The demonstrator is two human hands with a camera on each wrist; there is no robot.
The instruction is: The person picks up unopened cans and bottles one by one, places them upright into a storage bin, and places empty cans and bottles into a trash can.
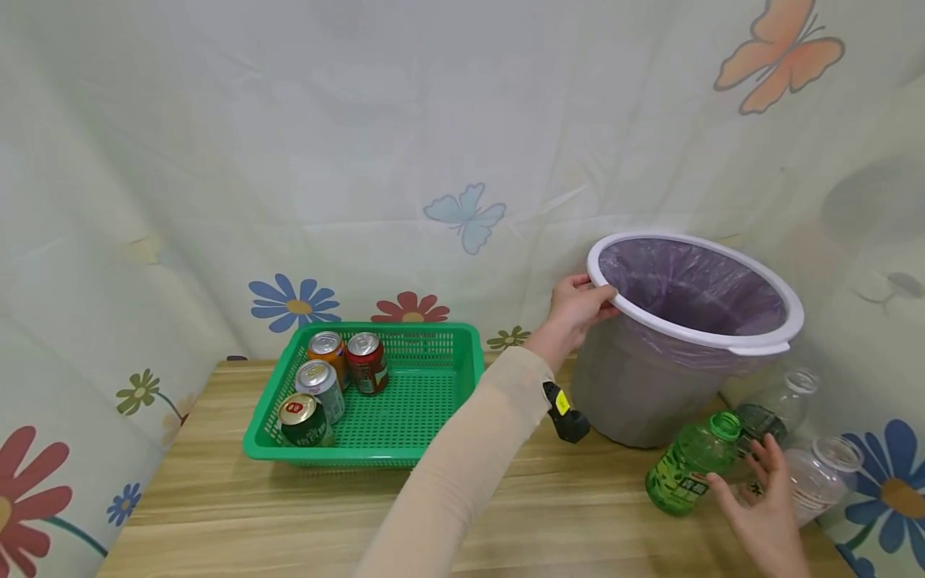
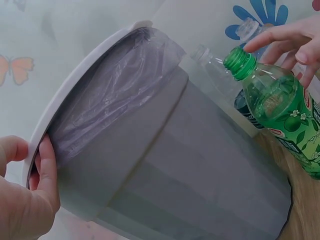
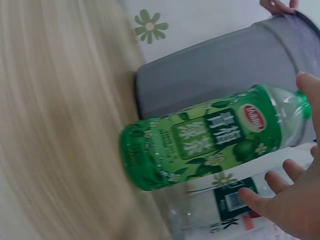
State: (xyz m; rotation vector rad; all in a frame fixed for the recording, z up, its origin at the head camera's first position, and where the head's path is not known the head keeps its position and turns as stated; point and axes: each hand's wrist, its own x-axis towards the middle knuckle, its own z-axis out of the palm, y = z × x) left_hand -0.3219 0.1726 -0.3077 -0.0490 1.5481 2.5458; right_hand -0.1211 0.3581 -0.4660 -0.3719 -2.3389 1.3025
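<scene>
My left hand (image 1: 576,308) grips the white rim (image 1: 694,331) of a grey trash bin (image 1: 636,385) lined with a thin purple bag (image 1: 629,277). In the left wrist view its thumb is outside the rim and its fingers are tucked under the edge. My right hand (image 1: 769,510) is spread beside a green plastic drink bottle (image 1: 690,470), its thumb close to the bottle; whether they touch I cannot tell. The bottle stands upright without a cap, its green label plain in the right wrist view. Two clear plastic bottles, one (image 1: 784,401) farther back and one (image 1: 824,478) nearer, stand behind the right hand.
A green plastic basket (image 1: 405,459) sits on the left of the wooden table (image 1: 564,514). Several drink cans (image 1: 325,389) stand inside along its left side. A curtain (image 1: 361,160) printed with flowers and butterflies hangs behind and at both sides.
</scene>
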